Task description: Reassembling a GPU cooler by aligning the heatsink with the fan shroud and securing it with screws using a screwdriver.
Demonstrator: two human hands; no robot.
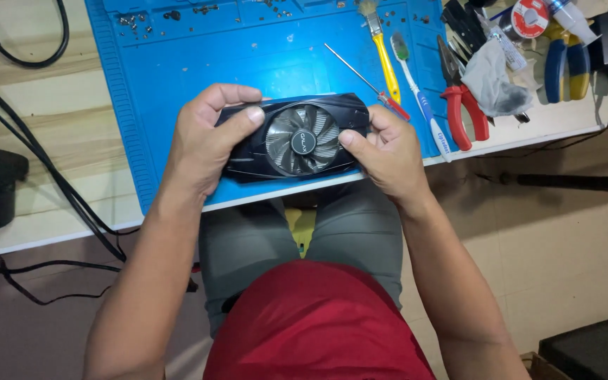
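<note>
Graphics card held over the near edge of the table

Graphics card (297, 138), a black plastic-shrouded board with one round grey fan at its middle, sits between both hands just above the near edge of the table (51, 127), over the blue silicone work mat (248, 56). The left hand (202, 137) wraps the card's left end, thumb laid across the shroud beside the fan; the right hand (385, 151) clasps the right end, thumb pressing the shroud near the fan rim. Both grips are closed on the card.

It looks stiff and fairly light, but delicate: I would judge the thin fan blades and the board beneath easy to damage. The shroud's ends and edges seem the safe places to hold, as now, with fingers kept off the blades. The glossy plastic may be a little slippery.

Towards the far right corner of the mat lie a yellow-handled brush (385, 53), a thin red-handled screwdriver (367, 81) touching the card's right end, a blue-and-white toothbrush (420, 95), red-handled pliers (462, 95) and a crumpled grey cloth (494, 81). Small loose screws (131, 22) sit in the mat's far trays. Black cables (51, 176) trail over the table's left side. Nothing lies directly beneath the card.
</note>
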